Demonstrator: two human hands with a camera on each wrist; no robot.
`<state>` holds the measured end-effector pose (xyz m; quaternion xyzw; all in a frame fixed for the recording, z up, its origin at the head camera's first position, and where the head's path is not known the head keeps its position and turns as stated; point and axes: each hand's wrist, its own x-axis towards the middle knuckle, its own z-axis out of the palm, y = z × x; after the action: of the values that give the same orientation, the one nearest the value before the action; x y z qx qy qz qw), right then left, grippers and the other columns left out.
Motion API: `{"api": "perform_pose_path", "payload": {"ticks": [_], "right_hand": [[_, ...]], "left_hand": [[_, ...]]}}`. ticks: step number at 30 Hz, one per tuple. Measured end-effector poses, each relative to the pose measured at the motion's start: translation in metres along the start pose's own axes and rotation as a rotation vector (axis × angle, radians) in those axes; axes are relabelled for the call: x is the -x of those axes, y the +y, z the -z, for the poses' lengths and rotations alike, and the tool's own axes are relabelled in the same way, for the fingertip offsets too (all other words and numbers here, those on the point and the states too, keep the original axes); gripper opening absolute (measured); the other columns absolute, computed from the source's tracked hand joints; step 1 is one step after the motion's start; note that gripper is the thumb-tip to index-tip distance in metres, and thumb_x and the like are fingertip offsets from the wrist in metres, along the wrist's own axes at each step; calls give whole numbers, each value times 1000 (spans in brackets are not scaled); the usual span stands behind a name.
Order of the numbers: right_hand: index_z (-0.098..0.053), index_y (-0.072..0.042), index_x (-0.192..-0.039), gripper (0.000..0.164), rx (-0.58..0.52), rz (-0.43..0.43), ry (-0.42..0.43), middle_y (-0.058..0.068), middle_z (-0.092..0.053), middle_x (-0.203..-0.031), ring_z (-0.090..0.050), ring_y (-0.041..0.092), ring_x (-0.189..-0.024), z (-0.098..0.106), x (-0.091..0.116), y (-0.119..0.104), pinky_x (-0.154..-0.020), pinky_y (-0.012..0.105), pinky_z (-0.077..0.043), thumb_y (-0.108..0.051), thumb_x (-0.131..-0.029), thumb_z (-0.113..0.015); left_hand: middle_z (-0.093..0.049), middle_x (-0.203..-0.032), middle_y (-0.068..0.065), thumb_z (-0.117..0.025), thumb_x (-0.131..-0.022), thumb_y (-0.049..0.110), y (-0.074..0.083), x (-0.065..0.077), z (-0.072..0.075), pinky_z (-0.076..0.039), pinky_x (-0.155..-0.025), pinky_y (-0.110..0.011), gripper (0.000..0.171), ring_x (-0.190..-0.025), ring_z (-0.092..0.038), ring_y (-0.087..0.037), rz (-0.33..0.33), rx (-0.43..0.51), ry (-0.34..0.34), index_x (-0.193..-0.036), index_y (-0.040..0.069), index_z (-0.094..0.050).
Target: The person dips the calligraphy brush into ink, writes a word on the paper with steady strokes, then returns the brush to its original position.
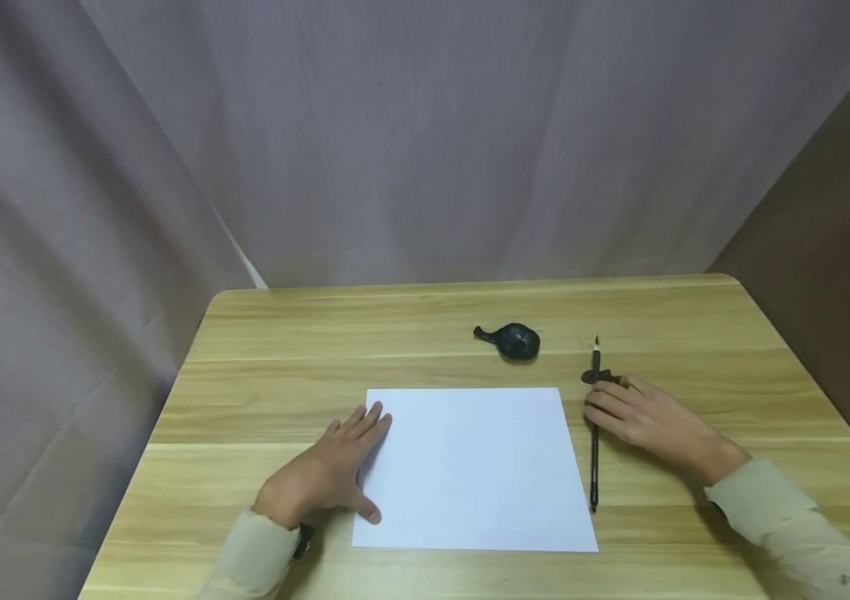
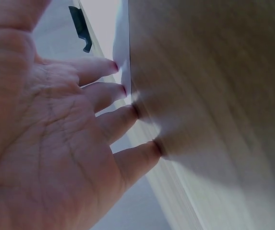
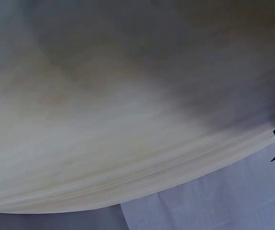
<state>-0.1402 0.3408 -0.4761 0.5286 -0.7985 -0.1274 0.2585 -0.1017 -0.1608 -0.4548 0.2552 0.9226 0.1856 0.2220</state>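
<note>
Nearest, the two forearms are covered by pale sleeves (image 1: 252,550), and a small dark item (image 1: 303,542) is seen at the left wrist. The left hand (image 1: 327,471) is laid flat with its fingers spread and straight, and the left edge of a sheet of white paper (image 1: 477,475) is touched by it; in the left wrist view, some fingertips are set on the paper and others on the wood. The paper is spread on a wood-grained table (image 1: 192,492). Just beside its right edge a slim dark brush (image 1: 594,467) is placed lengthwise, its pale, dark-pointed tip turned to the far side. The brush's shaft is gripped by the bent fingers of the right hand (image 1: 646,425); the thumb cannot be made out. Under the upper part of the brush a small dark rest (image 1: 587,377) is seen, partly hidden by that hand. Farther off, near the middle of the table's far part, a dark, round-bodied object (image 1: 518,342) is set, its narrow neck turned left. Beyond the table, grey curtains (image 1: 425,142) are hung.
</note>
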Motion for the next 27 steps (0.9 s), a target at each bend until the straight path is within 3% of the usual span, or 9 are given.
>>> {"api": "perform_pose_path", "payload": {"ticks": [6,13,20,24,27], "right_hand": [[-68,-2,-120,60,32,44,45,17,-73,-118,-71,32,-106,2,5,-1,-76,45,-58,11,-110,-11],[-67,0,-123,50,45,18,104,22,-71,-121,-70,35,-108,16,-4,-3,-82,47,-59,11,-111,-20],[-65,12,-125,37,-23,-22,274,30,-70,-121,-71,42,-104,36,-23,-4,-81,51,-59,10,-110,-31],[-66,15,-122,37,-103,-85,370,31,-71,-118,-72,41,-101,54,-38,-6,-82,49,-57,7,-111,-32],[-66,16,-120,36,-176,-178,445,30,-72,-116,-72,40,-99,65,-48,-9,-99,42,-55,1,-113,-35]], "left_hand": [[-14,-176,-18,-102,-57,43,3,-1,-2,-14,-129,-62,139,-163,-10,-38,9,6,0,-167,5,-26],[-13,-176,-18,-103,-57,43,3,-2,0,-15,-129,-62,140,-163,-11,-37,33,-27,-6,-167,5,-26],[-12,-176,-19,-103,-57,40,3,-2,0,-13,-129,-63,140,-163,-9,-39,35,6,-8,-167,3,-25],[-10,-176,-20,-103,-57,37,5,-1,0,-10,-129,-64,140,-163,-7,-39,42,41,-13,-167,2,-24],[-9,-176,-18,-103,-58,36,6,-1,-1,-9,-129,-64,139,-163,-7,-38,53,45,-23,-167,3,-24]]}}
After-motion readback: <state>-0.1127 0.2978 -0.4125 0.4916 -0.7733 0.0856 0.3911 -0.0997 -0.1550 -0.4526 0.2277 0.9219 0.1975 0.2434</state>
